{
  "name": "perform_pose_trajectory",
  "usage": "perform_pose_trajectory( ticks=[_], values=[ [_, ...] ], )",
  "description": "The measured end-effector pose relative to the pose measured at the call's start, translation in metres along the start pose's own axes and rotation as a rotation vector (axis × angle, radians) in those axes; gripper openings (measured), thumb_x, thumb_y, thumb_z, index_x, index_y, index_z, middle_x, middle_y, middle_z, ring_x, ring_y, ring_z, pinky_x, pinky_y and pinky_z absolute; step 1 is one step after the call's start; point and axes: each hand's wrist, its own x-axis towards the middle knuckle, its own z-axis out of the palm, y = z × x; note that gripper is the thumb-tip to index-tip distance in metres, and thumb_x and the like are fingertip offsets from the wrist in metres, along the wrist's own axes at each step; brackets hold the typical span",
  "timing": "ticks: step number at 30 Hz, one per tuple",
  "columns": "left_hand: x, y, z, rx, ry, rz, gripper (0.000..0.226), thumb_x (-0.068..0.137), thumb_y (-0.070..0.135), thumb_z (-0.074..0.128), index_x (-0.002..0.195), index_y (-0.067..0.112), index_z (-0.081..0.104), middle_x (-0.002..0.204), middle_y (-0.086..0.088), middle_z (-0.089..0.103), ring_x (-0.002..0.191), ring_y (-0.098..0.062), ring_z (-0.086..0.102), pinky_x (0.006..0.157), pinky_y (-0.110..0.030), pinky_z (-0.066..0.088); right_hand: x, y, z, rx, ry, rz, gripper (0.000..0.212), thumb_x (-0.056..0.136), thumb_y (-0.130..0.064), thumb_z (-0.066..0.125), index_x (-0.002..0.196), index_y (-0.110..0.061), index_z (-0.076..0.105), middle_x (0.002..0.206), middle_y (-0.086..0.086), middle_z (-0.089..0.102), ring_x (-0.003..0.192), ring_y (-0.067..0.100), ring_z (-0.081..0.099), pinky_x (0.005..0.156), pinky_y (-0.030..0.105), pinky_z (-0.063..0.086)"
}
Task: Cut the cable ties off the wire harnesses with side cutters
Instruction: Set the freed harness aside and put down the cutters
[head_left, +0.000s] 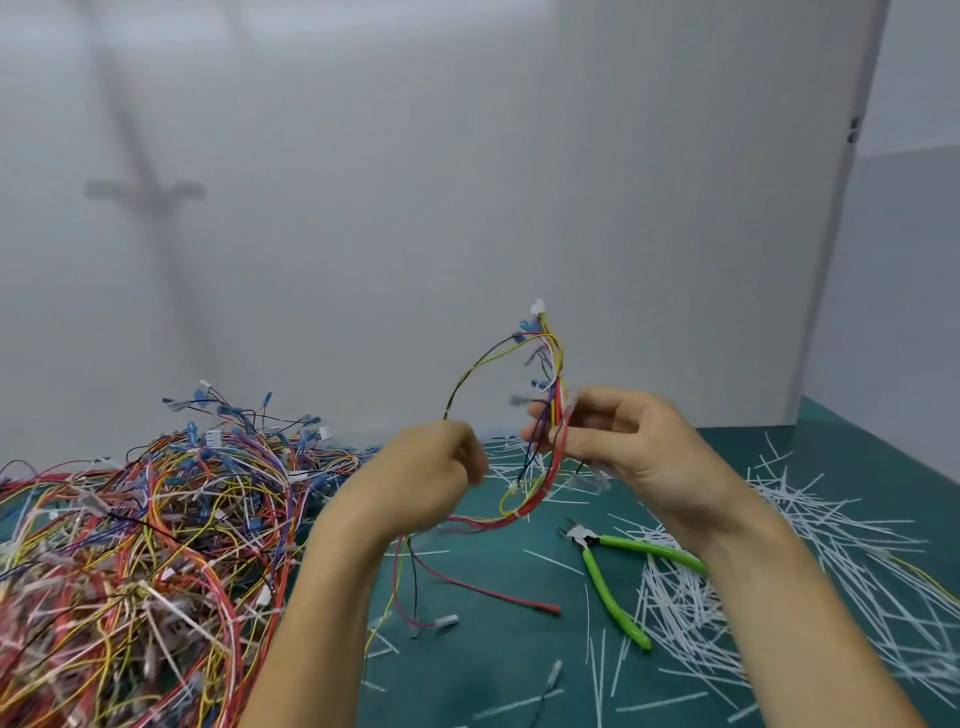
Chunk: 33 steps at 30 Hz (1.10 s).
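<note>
I hold one wire harness (550, 374) of red, yellow, black and purple wires up above the green mat. My right hand (618, 441) pinches its bundled part near the top. My left hand (431, 473) grips the lower end, and loose wire tails hang down below it. A white cable tie (514, 488) shows on the harness between my hands. The side cutters (608, 571) with bright green handles lie on the mat under my right wrist, in neither hand.
A big tangled heap of coloured harnesses (145, 545) fills the left of the green mat (493, 675). Several cut white tie strips (779, 571) litter the right side. A white wall panel (467, 208) stands close behind.
</note>
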Motion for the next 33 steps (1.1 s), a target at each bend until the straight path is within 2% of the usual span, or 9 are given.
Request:
perform_pose_trajectory(
  ticks=[3,7,11,14,18,21,27,30,33],
  values=[
    [0.007,0.009,0.003,-0.320,0.310,-0.059,0.026,0.097,0.007,0.041,0.095,0.016,0.065,0.096,0.001,0.071,0.097,-0.018,0.066,0.092,-0.040,0.053,-0.003,-0.001,0.008,-0.106,-0.085,-0.003,0.018,0.082,0.009,0.068,0.100,0.006,0.068,0.095,0.015,0.076,0.090,0.015,0.074,0.077,0.018,0.054],
    [0.005,0.024,0.001,-0.934,0.264,-0.083,0.040,0.100,0.038,0.048,0.079,0.016,0.074,0.083,-0.002,0.077,0.081,-0.015,0.074,0.081,-0.033,0.059,-0.004,-0.003,0.015,-0.325,-0.230,0.032,0.016,0.085,0.015,0.064,0.100,0.014,0.063,0.094,0.017,0.073,0.095,0.017,0.072,0.087,0.021,0.055],
    [-0.002,0.030,0.003,-1.109,0.254,-0.007,0.013,0.090,0.021,0.067,0.091,0.009,0.073,0.092,-0.009,0.077,0.082,-0.020,0.074,0.068,-0.023,0.059,-0.004,-0.008,0.020,-0.620,-0.289,0.032,0.022,0.085,0.010,0.065,0.100,-0.005,0.071,0.093,-0.001,0.073,0.085,0.003,0.066,0.086,0.020,0.052],
    [-0.001,0.033,0.004,-1.276,0.282,-0.046,0.006,0.085,0.007,0.070,0.091,0.008,0.070,0.085,-0.009,0.076,0.072,-0.019,0.072,0.062,-0.023,0.057,-0.006,-0.011,0.017,-0.538,-0.230,0.070,0.030,0.085,0.013,0.062,0.108,-0.006,0.066,0.097,-0.002,0.069,0.087,0.004,0.063,0.088,0.027,0.053],
    [-0.001,0.033,0.004,-1.321,0.339,0.013,0.009,0.084,0.003,0.070,0.088,0.011,0.069,0.081,-0.005,0.074,0.069,-0.015,0.071,0.062,-0.022,0.057,-0.008,-0.017,0.012,-0.324,-0.134,0.079,0.023,0.092,-0.001,0.060,0.111,-0.012,0.068,0.105,0.005,0.075,0.098,0.015,0.070,0.089,0.024,0.054],
    [-0.001,0.034,0.006,-1.278,0.352,0.065,0.011,0.082,0.007,0.072,0.087,0.016,0.071,0.083,-0.004,0.074,0.074,-0.014,0.069,0.069,-0.024,0.059,-0.005,-0.016,0.017,-0.315,-0.040,0.065,0.015,0.091,-0.025,0.066,0.099,-0.013,0.072,0.092,0.004,0.076,0.082,0.010,0.071,0.076,0.024,0.056],
    [-0.003,0.033,0.004,-1.235,0.253,0.110,0.033,0.067,0.024,0.076,0.099,0.019,0.072,0.089,-0.002,0.075,0.079,-0.014,0.071,0.070,-0.023,0.058,-0.002,-0.013,0.018,-0.292,0.098,-0.023,0.004,0.088,-0.016,0.071,0.091,-0.015,0.073,0.085,0.006,0.076,0.072,0.008,0.069,0.062,0.018,0.053],
    [-0.004,0.031,0.002,-1.203,0.206,0.119,0.041,0.071,0.016,0.076,0.111,0.019,0.068,0.086,-0.001,0.075,0.077,-0.011,0.071,0.064,-0.019,0.055,-0.002,-0.012,0.018,-0.267,0.123,-0.060,0.012,0.093,-0.006,0.063,0.092,-0.014,0.073,0.085,0.006,0.076,0.070,0.005,0.067,0.059,0.016,0.051],
    [-0.004,0.030,0.002,-1.189,0.165,0.129,0.031,0.078,0.007,0.073,0.107,0.016,0.070,0.091,-0.006,0.077,0.079,-0.014,0.072,0.067,-0.019,0.056,-0.002,-0.012,0.020,-0.263,0.132,-0.068,0.015,0.094,-0.003,0.059,0.093,-0.011,0.072,0.085,0.009,0.075,0.068,0.005,0.065,0.058,0.017,0.050]
  ],
)
